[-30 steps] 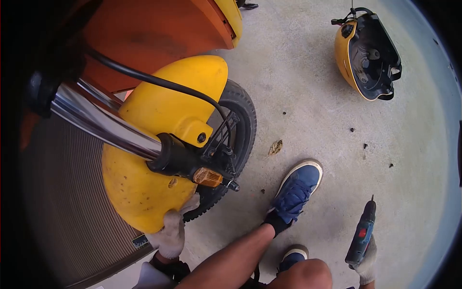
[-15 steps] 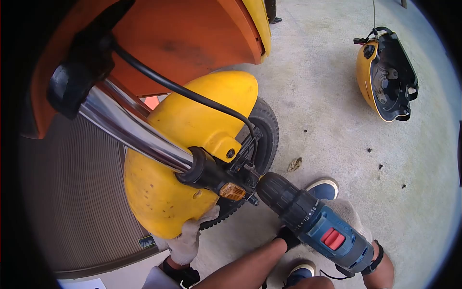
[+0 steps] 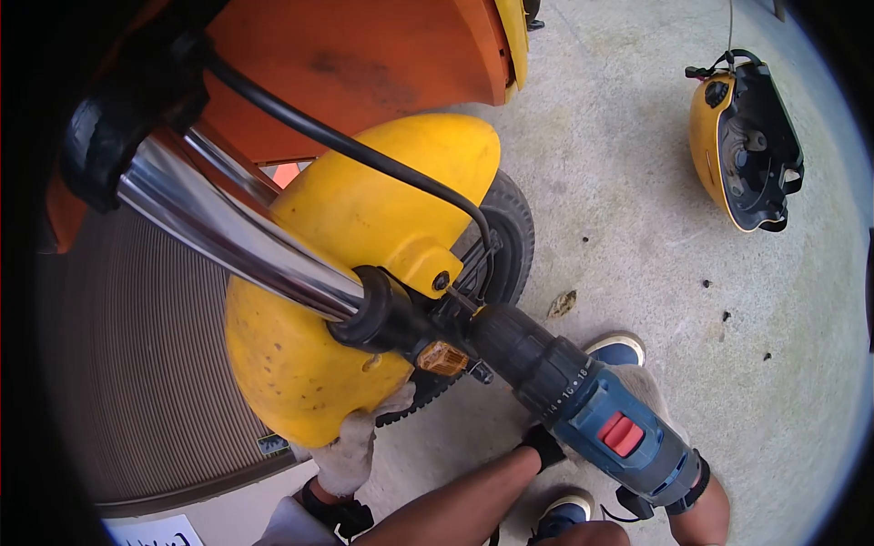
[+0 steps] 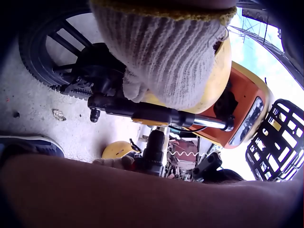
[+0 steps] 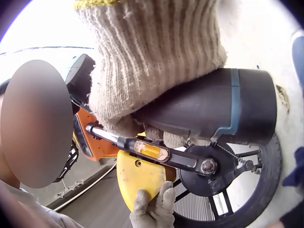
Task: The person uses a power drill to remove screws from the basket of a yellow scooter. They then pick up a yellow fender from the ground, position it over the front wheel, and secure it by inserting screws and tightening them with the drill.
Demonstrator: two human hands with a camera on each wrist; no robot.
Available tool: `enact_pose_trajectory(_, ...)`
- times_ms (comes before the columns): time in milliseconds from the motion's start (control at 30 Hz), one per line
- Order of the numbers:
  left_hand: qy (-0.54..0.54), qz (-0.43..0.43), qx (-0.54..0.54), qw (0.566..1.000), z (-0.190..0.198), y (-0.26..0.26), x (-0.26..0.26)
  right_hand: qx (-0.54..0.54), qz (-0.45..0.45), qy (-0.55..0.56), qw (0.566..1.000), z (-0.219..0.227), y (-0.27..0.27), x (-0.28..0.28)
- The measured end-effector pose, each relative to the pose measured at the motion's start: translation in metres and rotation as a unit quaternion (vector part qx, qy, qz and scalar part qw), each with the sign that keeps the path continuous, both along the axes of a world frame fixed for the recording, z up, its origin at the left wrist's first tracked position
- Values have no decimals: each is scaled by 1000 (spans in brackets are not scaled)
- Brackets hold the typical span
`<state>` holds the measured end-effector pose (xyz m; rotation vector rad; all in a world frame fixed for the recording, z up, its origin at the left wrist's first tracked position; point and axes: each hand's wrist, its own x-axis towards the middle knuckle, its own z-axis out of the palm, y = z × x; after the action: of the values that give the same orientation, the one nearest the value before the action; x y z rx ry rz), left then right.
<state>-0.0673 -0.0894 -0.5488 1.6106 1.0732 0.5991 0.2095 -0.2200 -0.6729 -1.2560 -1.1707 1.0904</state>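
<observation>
Gripping drill (image 3: 601, 423) in right hand (image 5: 147, 66) | left hand (image 3: 350, 455) holding fender (image 3: 319, 300) edge

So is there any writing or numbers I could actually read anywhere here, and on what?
"14 10 18": white numbers on the black collar of the blue drill, as far as they read.
Small sticker under the yellow mudguard: too small to read.
White sheet at the bottom edge: handwriting cut off, unreadable.

Bare concrete floor (image 3: 628, 209) under me: yellow helmet (image 3: 742, 136) at two o'clock, my front tyre (image 3: 505, 237) standing at centre.
</observation>
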Motion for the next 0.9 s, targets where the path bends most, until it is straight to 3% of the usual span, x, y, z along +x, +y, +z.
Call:
enact_pose_trajectory(133,-36,32,-5,999,-2,-5,-2,-7,30,32,999,-3,6,3)
enact_pose_trajectory(300,39,107,58,992,-14,-9,-37,-58,42,93,993,3,11,4)
enact_pose_trajectory(400,48,130,73,988,-11,-12,-28,36,-11,87,995,-6,10,-1)
enact_pose_trajectory(500,-30,112,2,993,-3,-8,-7,14,49,-8,999,10,13,13)
enact_pose_trajectory(567,-10,103,18,994,-7,-12,-28,-114,97,-16,989,9,12,10)
enact_pose_trajectory(600,12,95,35,995,-9,-12,-38,-114,97,-15,989,6,12,9)
enact_pose_trajectory(667,-12,119,30,992,-16,-7,-48,2,37,90,995,-1,10,8)
enact_pose_trajectory(700,-36,144,23,989,-18,-7,-51,1,37,91,995,-3,8,8)
enact_pose_trajectory(767,-6,145,11,989,-21,-8,-52,-136,50,260,955,-5,5,10)
enact_pose_trajectory(800,25,146,0,989,-20,-9,-50,-136,50,260,955,-7,2,11)
enact_pose_trajectory(867,24,131,-13,991,-15,-8,-48,-44,34,105,993,-13,-4,10)
enact_pose_trajectory(900,22,115,-26,993,-12,-7,-46,-45,33,104,993,-15,-3,10)
